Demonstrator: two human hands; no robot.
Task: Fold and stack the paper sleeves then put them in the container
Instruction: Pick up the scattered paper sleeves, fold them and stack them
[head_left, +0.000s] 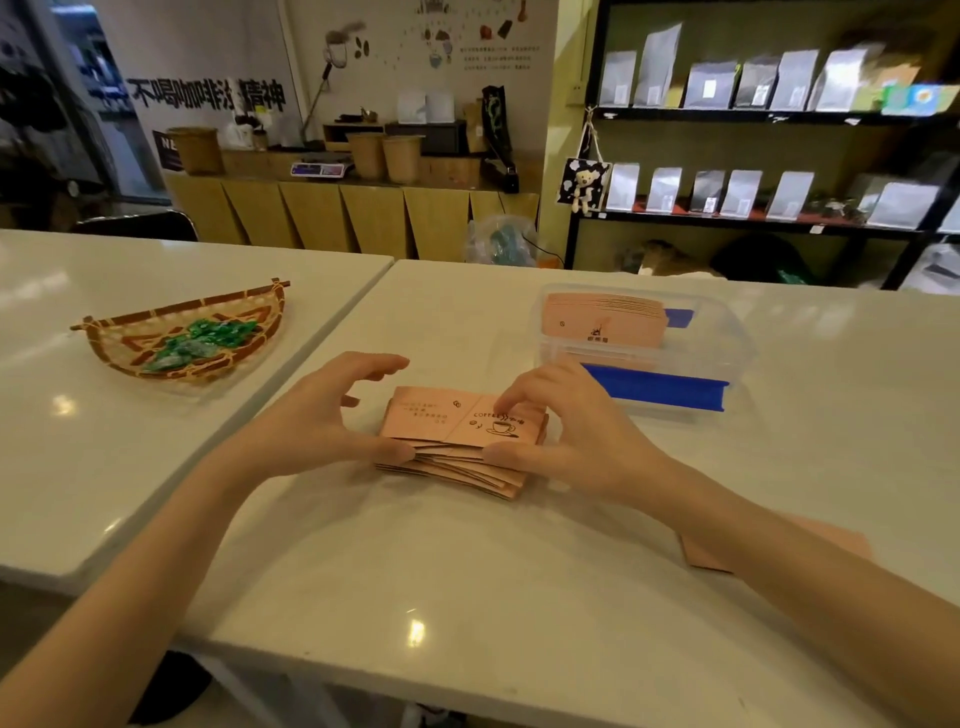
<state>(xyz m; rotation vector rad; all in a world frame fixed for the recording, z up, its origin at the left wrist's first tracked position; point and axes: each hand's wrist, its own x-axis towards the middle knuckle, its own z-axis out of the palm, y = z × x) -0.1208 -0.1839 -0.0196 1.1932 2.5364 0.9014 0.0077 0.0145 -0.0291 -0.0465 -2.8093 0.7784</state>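
left hand (332, 410) thumb pinches stack edge, fingers spread above | right hand (561, 415) grips flat pink paper sleeve stack (457, 441) on white counter (467, 571) | clear plastic container (727, 332) beyond holds more sleeves | 1 sleeve (706, 556) half-hidden under right forearm

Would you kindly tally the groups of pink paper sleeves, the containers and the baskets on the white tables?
Pink sleeve groups: 3 (stack under the hands, batch in the container, loose ones by the right forearm)
Clear plastic container: 1
Woven basket: 1
Total: 5

sleeve (706, 556) part-hidden by forearm, wall text blurred
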